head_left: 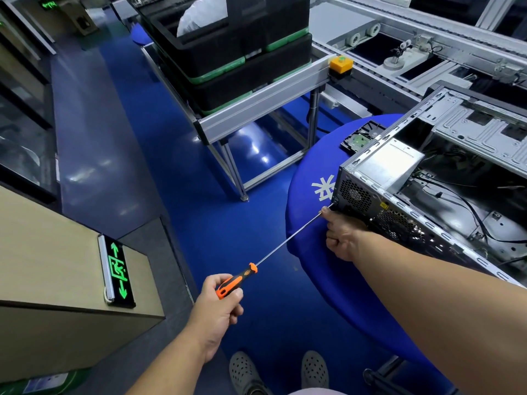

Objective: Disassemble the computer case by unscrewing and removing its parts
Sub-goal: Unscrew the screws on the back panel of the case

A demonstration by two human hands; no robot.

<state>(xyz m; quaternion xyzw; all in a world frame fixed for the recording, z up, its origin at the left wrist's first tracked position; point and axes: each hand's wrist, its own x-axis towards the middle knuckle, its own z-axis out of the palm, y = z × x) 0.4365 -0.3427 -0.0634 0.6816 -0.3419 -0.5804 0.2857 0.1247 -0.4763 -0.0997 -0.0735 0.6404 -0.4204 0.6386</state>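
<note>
**Long screwdriver set against the rear corner of the open computer case**

The computer case [427,195] lies on its side on the blue round counter [308,238], at the right of the scene, with its open side up. Its long axis runs from the near right to the far left, then its rear panel with the fan grilles faces the near left. Inside, a silver power supply [390,163] sits in the far left corner, and black cables lie on the bottom.

The screwdriver [273,252] is very long. Its axis goes from the near left up to the far right. The orange and black handle is the near end; the tip points to the left corner of the rear panel and touches it there.

The left hand [219,306] grips the handle, with the fingers curled around it. The right hand [342,235] is at the rear panel, and its thumb and finger pinch the thin shaft close to the tip.

A drive [360,136] lies on the counter just beside the case, on the far side. Black trays [228,49] are stacked on an aluminium frame, far left.
</note>
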